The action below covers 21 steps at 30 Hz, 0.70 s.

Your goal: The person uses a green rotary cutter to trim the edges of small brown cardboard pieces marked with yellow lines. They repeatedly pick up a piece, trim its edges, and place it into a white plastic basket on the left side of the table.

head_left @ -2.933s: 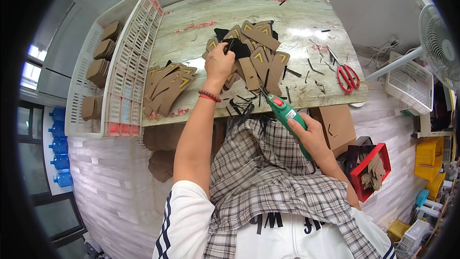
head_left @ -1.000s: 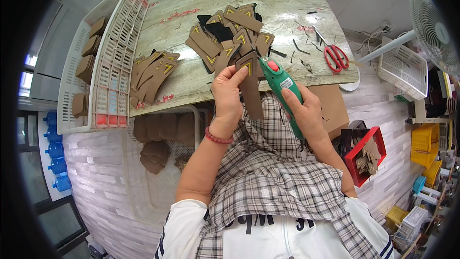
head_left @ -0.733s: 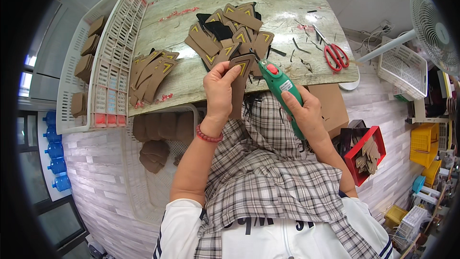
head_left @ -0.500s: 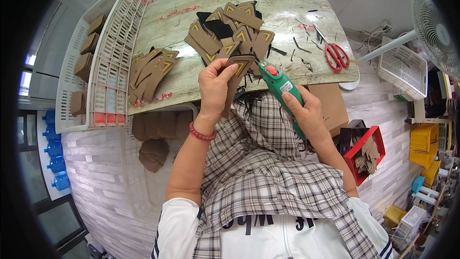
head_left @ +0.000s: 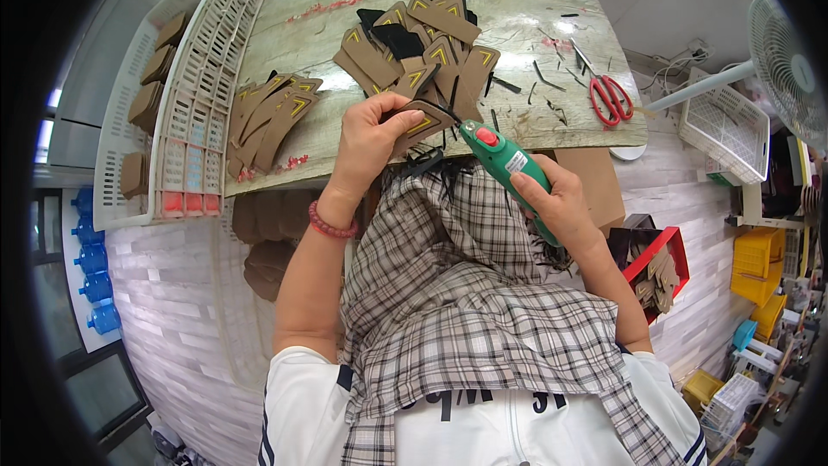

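The left hand (head_left: 371, 138) pinches a tab (head_left: 438, 120), apparently steadying its right edge for the tool (head_left: 503, 155) the right hand (head_left: 561, 198) grips.

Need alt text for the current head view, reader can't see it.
A person's left hand pinches a yellow-marked brown piece while the right hand holds a green handheld tool, its tip at or near the piece's edge. On the table ahead lie similar pieces, black scraps and red-handled scissors; a white crate stands at the left.
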Tool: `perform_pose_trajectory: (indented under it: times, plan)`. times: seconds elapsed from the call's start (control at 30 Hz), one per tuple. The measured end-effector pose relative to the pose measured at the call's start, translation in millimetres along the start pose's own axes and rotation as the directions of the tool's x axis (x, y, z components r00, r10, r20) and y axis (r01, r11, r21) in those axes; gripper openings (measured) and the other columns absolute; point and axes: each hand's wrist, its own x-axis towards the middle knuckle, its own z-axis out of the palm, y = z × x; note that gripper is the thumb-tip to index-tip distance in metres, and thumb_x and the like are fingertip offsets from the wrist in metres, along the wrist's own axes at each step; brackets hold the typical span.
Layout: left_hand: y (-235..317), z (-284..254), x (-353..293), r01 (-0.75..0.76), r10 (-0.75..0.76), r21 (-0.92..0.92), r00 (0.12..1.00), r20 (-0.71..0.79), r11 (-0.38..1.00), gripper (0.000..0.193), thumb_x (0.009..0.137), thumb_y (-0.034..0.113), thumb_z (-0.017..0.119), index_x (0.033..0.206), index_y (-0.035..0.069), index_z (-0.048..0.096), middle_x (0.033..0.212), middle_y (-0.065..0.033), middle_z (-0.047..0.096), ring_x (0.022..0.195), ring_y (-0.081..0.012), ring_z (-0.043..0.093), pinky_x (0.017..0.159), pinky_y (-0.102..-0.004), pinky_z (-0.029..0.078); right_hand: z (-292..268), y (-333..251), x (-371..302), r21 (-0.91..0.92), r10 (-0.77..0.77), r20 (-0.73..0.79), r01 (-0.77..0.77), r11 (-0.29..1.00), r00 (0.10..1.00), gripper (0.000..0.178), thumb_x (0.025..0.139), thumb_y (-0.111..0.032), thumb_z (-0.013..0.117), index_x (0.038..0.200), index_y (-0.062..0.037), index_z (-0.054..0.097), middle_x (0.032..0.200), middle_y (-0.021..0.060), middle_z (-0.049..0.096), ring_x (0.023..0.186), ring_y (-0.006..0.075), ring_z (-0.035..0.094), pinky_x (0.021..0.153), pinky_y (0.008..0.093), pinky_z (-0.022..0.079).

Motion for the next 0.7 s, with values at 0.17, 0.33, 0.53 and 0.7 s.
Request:
perform_pose_trajectory:
  times: [0.17, 0.33, 0.53, 0.7]
  plan:
    - [3, -9, 2, 0.050, -0.055, 0.082, 0.997, 0.060, 0.995, 0.011, 0.084, 0.007, 0.067, 0.088, -0.003, 0.068, 0.074, 0.0016, 0.063, 0.064, -0.0029, 0.053, 0.055, -0.0188, 0.043, -1, -4, 0, -0.036, 0.030, 0.047, -0.028, 0.999, 0.998, 0.034, 0.089, -0.031, 0.067, 0.103, 0.0004, 0.064, 0.066, 0.0027, 0.058, 0.056, 0.0068, 0.052, 0.052, 0.0245, 0.043]
    - [7, -10, 1, 0.098, -0.102, 0.046, 0.989, 0.108, 0.994, 0.011, 0.083, 0.008, 0.067, 0.087, -0.002, 0.068, 0.072, 0.0029, 0.061, 0.061, -0.0023, 0.051, 0.053, -0.0188, 0.041, 1, -1, 1, -0.044, 0.025, 0.062, -0.022, 0.999, 0.998, 0.035, 0.088, -0.033, 0.067, 0.102, -0.0002, 0.064, 0.064, 0.0033, 0.057, 0.054, 0.0070, 0.052, 0.050, 0.0243, 0.042]
    - [2, -15, 0, 0.155, -0.179, 0.127, 0.962, 0.205, 0.980, 0.009, 0.084, 0.009, 0.067, 0.085, -0.001, 0.068, 0.072, 0.0044, 0.060, 0.064, -0.0016, 0.050, 0.056, -0.0183, 0.040, 3, 1, 3, -0.036, 0.044, 0.098, -0.040, 0.999, 0.994, 0.034, 0.088, -0.032, 0.067, 0.100, -0.0005, 0.063, 0.063, 0.0031, 0.056, 0.052, 0.0072, 0.051, 0.048, 0.0247, 0.042]
    - [4, -10, -1, 0.128, -0.168, 0.165, 0.952, 0.257, 0.978, 0.009, 0.084, 0.009, 0.068, 0.082, 0.000, 0.067, 0.071, 0.0056, 0.059, 0.065, -0.0012, 0.048, 0.058, -0.0183, 0.039, 7, -6, 5, -0.041, 0.051, 0.099, -0.048, 0.998, 0.994, 0.035, 0.087, -0.032, 0.068, 0.100, -0.0006, 0.063, 0.063, 0.0027, 0.056, 0.052, 0.0071, 0.051, 0.048, 0.0246, 0.042]
